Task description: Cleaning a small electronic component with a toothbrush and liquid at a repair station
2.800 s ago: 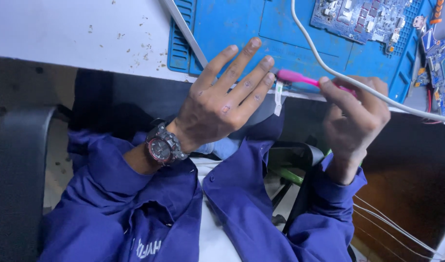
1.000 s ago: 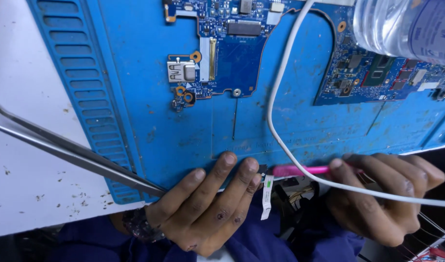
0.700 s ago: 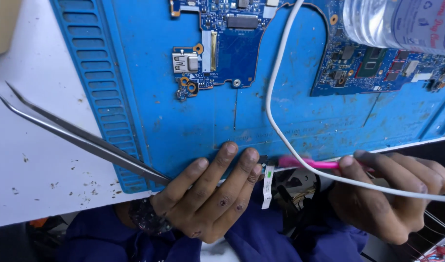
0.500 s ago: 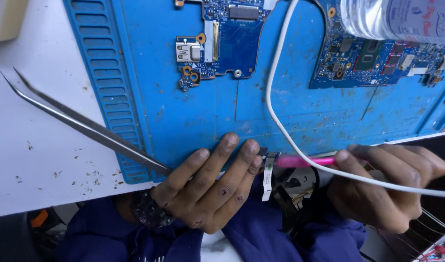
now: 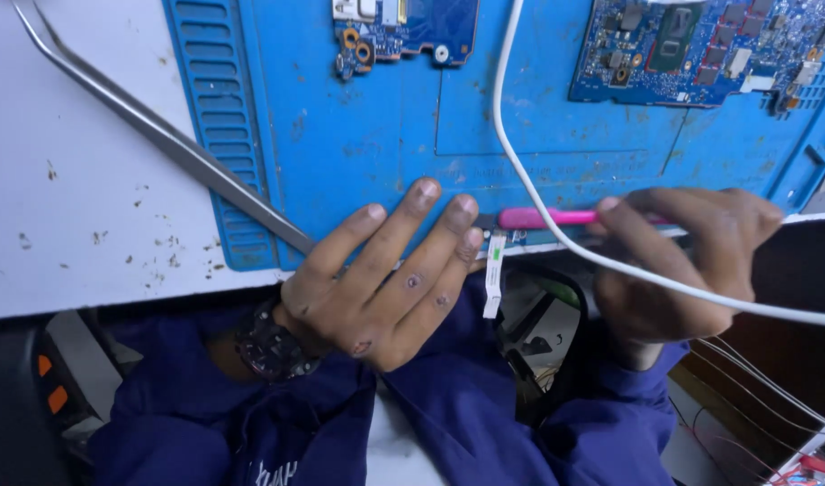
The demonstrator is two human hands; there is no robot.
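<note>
The left hand [image 5: 376,279] lies flat with its 4 fingers spread, fingertips over the near edge of the blue work mat [image 5: 358,144], gripping nothing; beside its little finger a small white ribbon strip [image 5: 493,270] hangs down off the bench edge. The right hand [image 5: 682,261] is closed around a pink-handled tool [image 5: 543,218], which lies along that same near edge with its tip pointing toward the left fingertips (whether the tip touches the strip's top end cannot be told). A white cable [image 5: 520,180] runs down from the mat's far edge, crosses over the pink handle and passes in front of the right hand toward the right. Long steel tweezers [image 5: 160,135] lie slantwise across the mat's ribbed left edge, tips out on the white bench [image 5: 70,198], the other end reaching the left index finger. 2 circuit boards sit along the far edge: a small one [image 5: 403,27] near the middle and a larger one [image 5: 700,45] toward the far right corner. Between these boards and the hands the mat's middle lies bare, crossed only by the cable.
</note>
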